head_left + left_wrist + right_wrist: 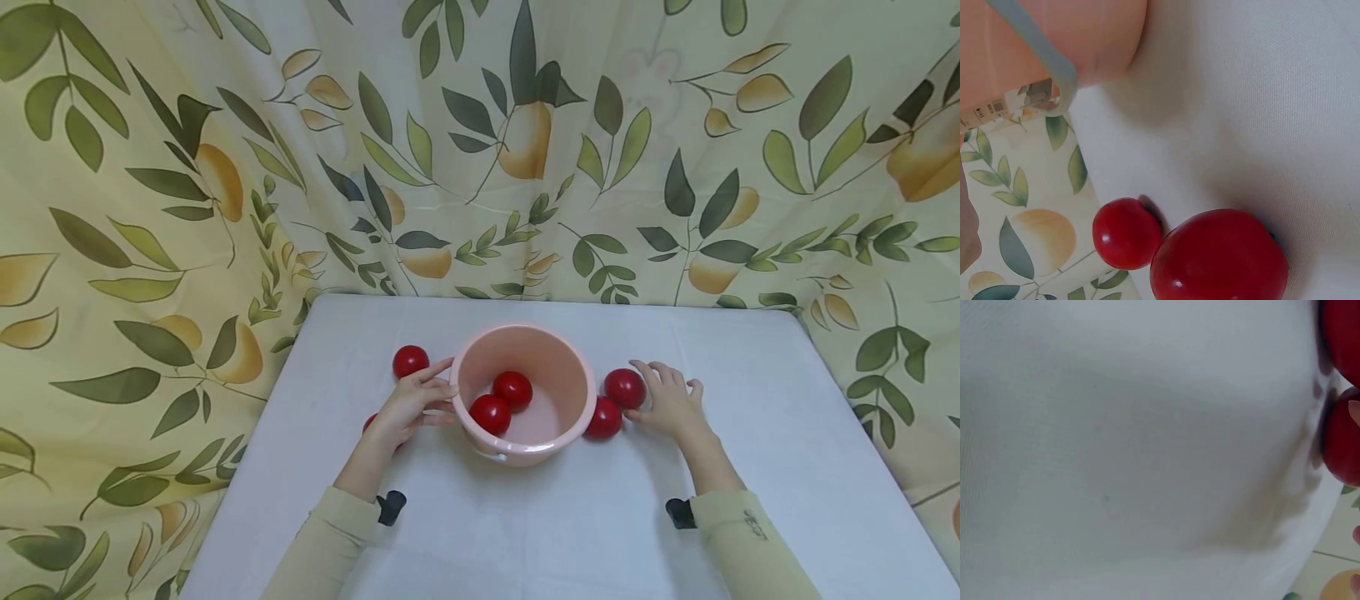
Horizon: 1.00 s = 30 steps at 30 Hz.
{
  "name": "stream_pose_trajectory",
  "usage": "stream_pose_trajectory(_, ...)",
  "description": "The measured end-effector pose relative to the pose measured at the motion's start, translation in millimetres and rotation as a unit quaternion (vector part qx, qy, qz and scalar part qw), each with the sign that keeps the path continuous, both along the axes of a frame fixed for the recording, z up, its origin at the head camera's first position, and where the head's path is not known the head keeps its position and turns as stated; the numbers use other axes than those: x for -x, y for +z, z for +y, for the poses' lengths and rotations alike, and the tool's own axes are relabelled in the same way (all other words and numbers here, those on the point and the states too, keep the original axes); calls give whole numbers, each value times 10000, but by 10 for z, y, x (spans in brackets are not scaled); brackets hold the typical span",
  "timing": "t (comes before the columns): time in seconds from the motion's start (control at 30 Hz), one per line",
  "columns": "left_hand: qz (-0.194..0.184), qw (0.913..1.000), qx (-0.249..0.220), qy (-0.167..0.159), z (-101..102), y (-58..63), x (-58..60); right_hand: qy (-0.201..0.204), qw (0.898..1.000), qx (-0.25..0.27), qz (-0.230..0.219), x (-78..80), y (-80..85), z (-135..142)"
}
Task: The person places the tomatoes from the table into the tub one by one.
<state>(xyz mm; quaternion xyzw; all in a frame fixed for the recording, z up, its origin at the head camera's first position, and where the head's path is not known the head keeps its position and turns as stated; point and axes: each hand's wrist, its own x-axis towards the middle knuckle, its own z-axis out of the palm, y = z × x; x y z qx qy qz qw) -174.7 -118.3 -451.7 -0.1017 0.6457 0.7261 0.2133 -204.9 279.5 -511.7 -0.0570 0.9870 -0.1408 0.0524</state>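
"Bucket, round, pale pink and smooth-sided: where does it stand?"

"Between the hands, on the bench spread with white cloth. The left hand has its fingers stretched out, tips at the bucket's side, not wrapped around anything."

"And the right hand?"

"Fingers spread and loosely bent, gripping nothing. Two glossy, round red tomatoes lie just beside it, between it and the bucket. Its fingertips come right up to the farther one; I can't tell whether they touch."

"Anything inside the bucket?"

"Two more red tomatoes, next to each other, towards the left hand's side."

"What else is near the left hand?"

"One red tomato just beyond it, and another mostly hidden behind it from the head camera. The left wrist camera shows both, along with the bucket's pale grey handle against the wall."

"And past the hands?"

"A cream cloth curtain printed with green leaves and orange-yellow fruit, behind the bench."
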Motion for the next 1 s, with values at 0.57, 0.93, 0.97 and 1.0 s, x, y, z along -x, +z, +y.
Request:
stream_pose_trajectory(0.57, 26, 10000, 59, -50, -11, -16, 9, -103, 9998, 147, -96, 105, -289, 79)
stream_pose_trajectory(0.93, 54, 9999, 21, -128, -14, -3, 4, 71, 9968, 91, 795, 137, 105, 52)
stream_pose_trajectory(0.97, 69, 9999, 30, -141, -17, -2, 0, 118, 9956, 110, 920, 154, 178, 37)
stream_pose_trajectory(1.0, 78, 9999, 39, -149, -18, 3, -3, 164, 9944, 117, 1039, 171, 258, 19)
